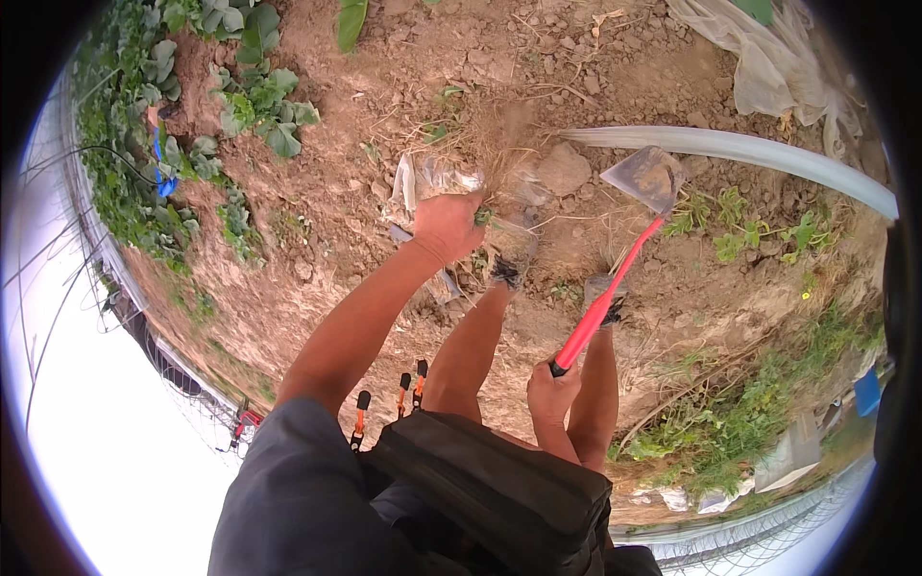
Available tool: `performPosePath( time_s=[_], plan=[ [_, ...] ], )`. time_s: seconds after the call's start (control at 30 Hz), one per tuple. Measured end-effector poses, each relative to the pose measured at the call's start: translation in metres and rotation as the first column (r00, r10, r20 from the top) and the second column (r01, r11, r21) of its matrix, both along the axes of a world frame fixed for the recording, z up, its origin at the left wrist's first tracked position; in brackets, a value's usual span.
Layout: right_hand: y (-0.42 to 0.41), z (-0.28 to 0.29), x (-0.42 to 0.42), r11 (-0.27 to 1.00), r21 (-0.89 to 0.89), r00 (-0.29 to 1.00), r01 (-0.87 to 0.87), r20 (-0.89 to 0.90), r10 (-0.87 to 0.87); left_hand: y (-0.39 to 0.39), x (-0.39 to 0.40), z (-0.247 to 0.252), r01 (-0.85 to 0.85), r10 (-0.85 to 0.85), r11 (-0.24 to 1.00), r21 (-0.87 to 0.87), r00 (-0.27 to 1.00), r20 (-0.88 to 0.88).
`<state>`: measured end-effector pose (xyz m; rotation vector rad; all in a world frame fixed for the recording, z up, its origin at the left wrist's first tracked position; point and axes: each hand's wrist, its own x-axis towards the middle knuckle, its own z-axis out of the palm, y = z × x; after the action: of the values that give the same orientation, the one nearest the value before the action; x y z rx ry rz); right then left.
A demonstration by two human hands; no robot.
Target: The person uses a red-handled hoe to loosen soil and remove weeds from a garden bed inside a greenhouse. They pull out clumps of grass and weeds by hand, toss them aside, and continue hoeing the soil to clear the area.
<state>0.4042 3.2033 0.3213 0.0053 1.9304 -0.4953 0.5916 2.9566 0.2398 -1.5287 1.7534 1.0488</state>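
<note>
Low over the soil, my left hand (449,227) is closed around a tuft of dry grass or weeds (504,169), whose blurred stalks fan out beyond my fingers. Scraps of pale plastic film (405,181) lie just past that hand. My right hand (553,392) grips the end of the red handle of a small hand hoe (605,302). The hoe's soil-stained metal blade (647,178) is at the far end, beside a pale flat hose and above the dirt; whether it touches the ground I cannot tell.
A pale flat hose (735,144) curves to the right. Crumpled plastic sheeting (778,65) lies at the upper right. Leafy plants (270,108) grow at the left, weeds (720,425) at the lower right. A flat stone or clod (563,169) sits between the hose and the tuft. My feet stand close behind.
</note>
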Motion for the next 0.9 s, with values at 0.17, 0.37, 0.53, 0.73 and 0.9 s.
performPosePath(
  time_s=[0.17, 0.37, 0.53, 0.73, 0.9],
  plan=[
    [-0.001, -0.004, 0.003, 0.998, 0.012, 0.998, -0.054, 0.024, 0.053, -0.008, 0.081, -0.112, -0.372, 0.412, 0.828, -0.42, 0.911, 0.005],
    [-0.013, -0.002, 0.005, 0.994, 0.07, 0.997, -0.082, 0.0, 0.082, -0.058, 0.051, -0.199, -0.659, 0.659, 0.752, 0.011, 0.752, 0.035],
    [-0.015, -0.005, 0.006, 0.991, 0.098, 0.995, -0.091, -0.039, 0.095, -0.033, 0.018, -0.186, -0.665, 0.665, 0.742, -0.081, 0.746, -0.032],
    [-0.005, -0.011, -0.001, 0.989, 0.055, 0.99, -0.136, -0.031, 0.138, -0.01, 0.06, -0.081, -0.279, 0.273, 0.958, 0.058, 0.957, 0.098],
    [-0.018, -0.007, 0.001, 0.982, 0.037, 0.983, -0.185, -0.005, 0.186, 0.17, 0.17, 0.004, -0.493, 0.338, 0.861, 0.128, 0.742, 0.579]
  ],
)
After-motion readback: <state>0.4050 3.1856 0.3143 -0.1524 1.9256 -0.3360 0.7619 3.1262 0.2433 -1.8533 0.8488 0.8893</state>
